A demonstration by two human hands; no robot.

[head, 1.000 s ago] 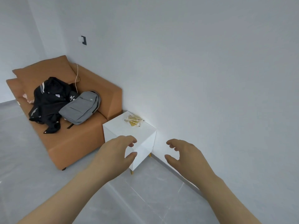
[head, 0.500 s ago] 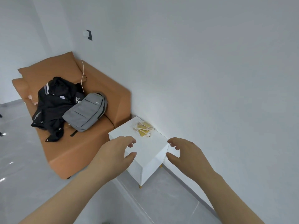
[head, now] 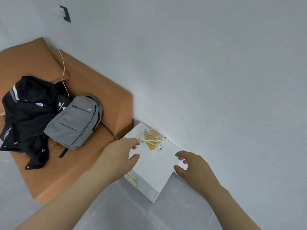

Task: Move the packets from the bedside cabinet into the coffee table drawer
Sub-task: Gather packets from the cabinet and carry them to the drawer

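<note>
Head view, change: over the last second the person has stepped closer, and the small white square bedside cabinet now sits directly under both hands instead of beyond them.
Left hand: the left hand has moved forward over the cabinet's near left edge. Its fingers are spread and loosely curved, holding nothing, with the tips just beside the pile.
Right hand: the right hand hovers over the cabinet's right corner. Its fingers are likewise apart and empty, and it is a little further from the pile than the left.
Packets: the heap of small yellow-and-clear plastic packets lies untouched at the back of the cabinet top, close to the white wall.
Meaning for the task: the reach looks nearly finished and the pick-up has not yet begun. No packet has been lifted, so the whole transfer still lies ahead (the coffee table drawer is not in view).
Surroundings: an orange upholstered sofa touches the cabinet's left side. It carries a grey fabric backpack and a crumpled black jacket, and a thin pale cable hangs down over its backrest.
In the way: nothing lies between the hands and the pile. The wall close behind it leaves little room there, and the loose, overlapping packets may slide apart when gathered.
</note>
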